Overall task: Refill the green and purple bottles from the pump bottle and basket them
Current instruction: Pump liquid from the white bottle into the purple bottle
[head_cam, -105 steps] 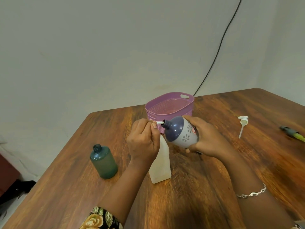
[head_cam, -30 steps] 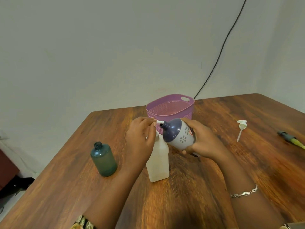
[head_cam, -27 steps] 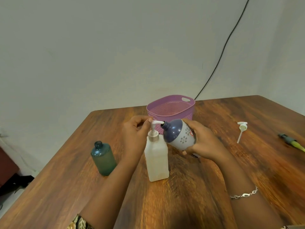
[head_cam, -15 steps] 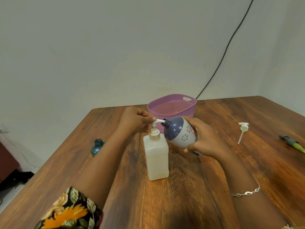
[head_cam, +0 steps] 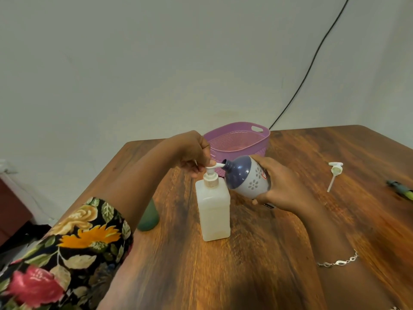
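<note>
A white pump bottle (head_cam: 213,211) stands upright mid-table. My left hand (head_cam: 192,153) curls its fingers over the back of the pump head (head_cam: 211,170), whose spout points right. My right hand (head_cam: 283,186) grips the purple and white bottle (head_cam: 245,175), tilted on its side with its open neck held against the spout tip. The green bottle (head_cam: 148,220) stands left of the pump bottle, mostly hidden behind my left forearm. A purple basket (head_cam: 259,139) sits behind both hands at the table's far edge.
A loose white pump cap with its tube (head_cam: 335,174) lies on the wooden table (head_cam: 257,265) to the right. A green and dark pen-like item (head_cam: 402,191) lies at the right edge. A black cable (head_cam: 308,70) runs down the wall.
The pump head has come up from its pressed position. My left arm has lifted and swung over the green bottle, now covering most of it. The purple bottle stays at the spout.
</note>
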Demonstrator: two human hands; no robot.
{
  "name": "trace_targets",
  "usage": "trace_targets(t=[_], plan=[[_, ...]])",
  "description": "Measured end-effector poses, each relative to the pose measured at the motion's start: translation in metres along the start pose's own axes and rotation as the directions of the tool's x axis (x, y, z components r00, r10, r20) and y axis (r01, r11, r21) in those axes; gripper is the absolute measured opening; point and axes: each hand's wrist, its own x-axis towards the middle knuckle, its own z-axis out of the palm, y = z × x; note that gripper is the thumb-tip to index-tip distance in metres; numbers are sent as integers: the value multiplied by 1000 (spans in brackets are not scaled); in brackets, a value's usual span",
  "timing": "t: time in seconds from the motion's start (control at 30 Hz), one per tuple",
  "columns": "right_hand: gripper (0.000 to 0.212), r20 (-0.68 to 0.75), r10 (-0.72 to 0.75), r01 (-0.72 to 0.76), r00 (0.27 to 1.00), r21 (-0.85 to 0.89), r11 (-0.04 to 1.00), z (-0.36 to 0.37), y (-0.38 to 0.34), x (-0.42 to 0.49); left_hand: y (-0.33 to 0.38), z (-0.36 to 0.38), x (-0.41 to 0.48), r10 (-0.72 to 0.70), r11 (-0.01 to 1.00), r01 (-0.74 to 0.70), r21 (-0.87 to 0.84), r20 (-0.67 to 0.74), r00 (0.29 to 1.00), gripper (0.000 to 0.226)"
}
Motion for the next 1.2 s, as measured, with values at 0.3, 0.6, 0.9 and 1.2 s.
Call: trace_targets(t=[0.3,0.6,0.9,1.2], plan=[[88,13,-5,5,1000,29,1000,2,-1,1,-5,-9,5,32,997,-29,-68,31,999,8],[85,13,-19,19,1000,-11,1000,0,-1,1,4,-12,13,-38,982,13,187,131,991,20],[85,24,-3,2,1000,36,999,1,-4,1,-1,-15,17,-25,982,-6,190,161,987,21],[88,8,-13,13,1000,-6,1000,-4,-2,3,12,-22,20,-56,965,4,263,190,980,20]])
